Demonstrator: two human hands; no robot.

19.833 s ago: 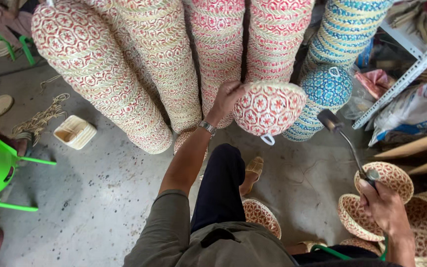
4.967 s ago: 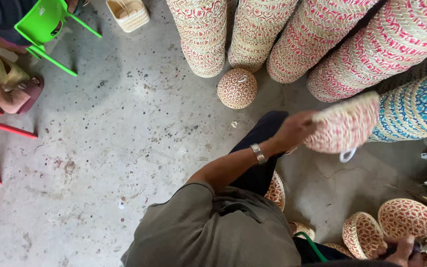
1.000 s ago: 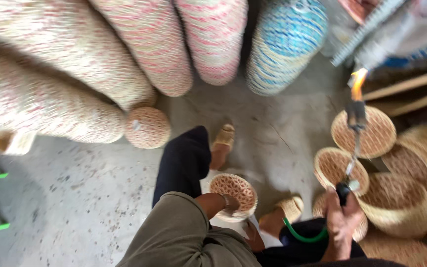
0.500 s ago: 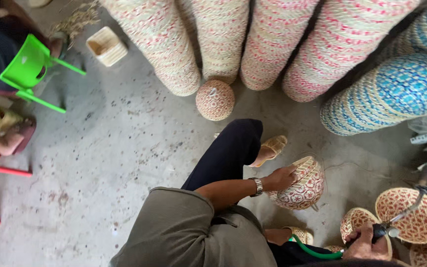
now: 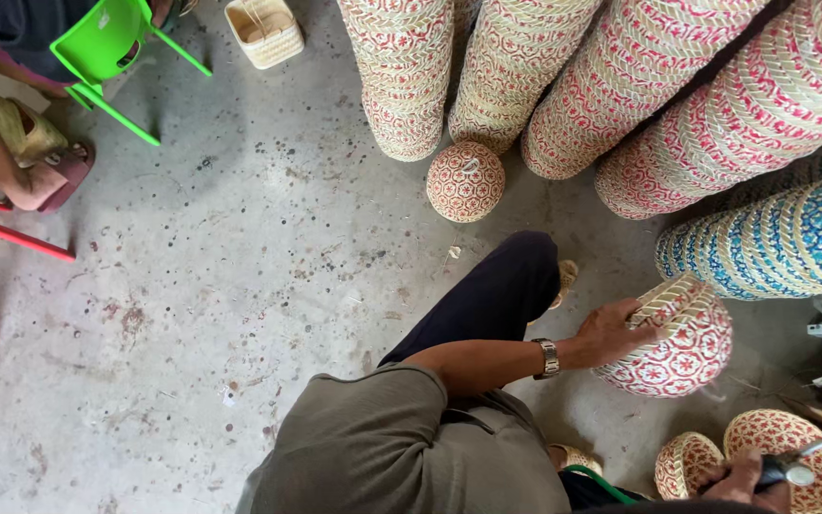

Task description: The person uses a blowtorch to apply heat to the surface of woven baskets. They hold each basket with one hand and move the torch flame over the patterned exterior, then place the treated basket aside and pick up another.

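Your left hand (image 5: 611,328) grips the red-patterned woven basket (image 5: 673,338) above the floor (image 5: 240,286); your right hand (image 5: 739,476) is fisted around the torch handle (image 5: 792,466). One careless swing could scorch the weave.

Grey concrete floor (image 5: 240,286), stained and speckled, lit evenly by soft daylight. Tall stacks of red-and-cream woven baskets (image 5: 563,76) lean in from the top edge, with a blue-and-cream stack (image 5: 773,238) at right and a single round woven basket (image 5: 466,181) on the floor just below them. At upper left stand a green plastic chair (image 5: 111,48), red chair legs (image 5: 2,238) and a small square cream basket (image 5: 264,30).
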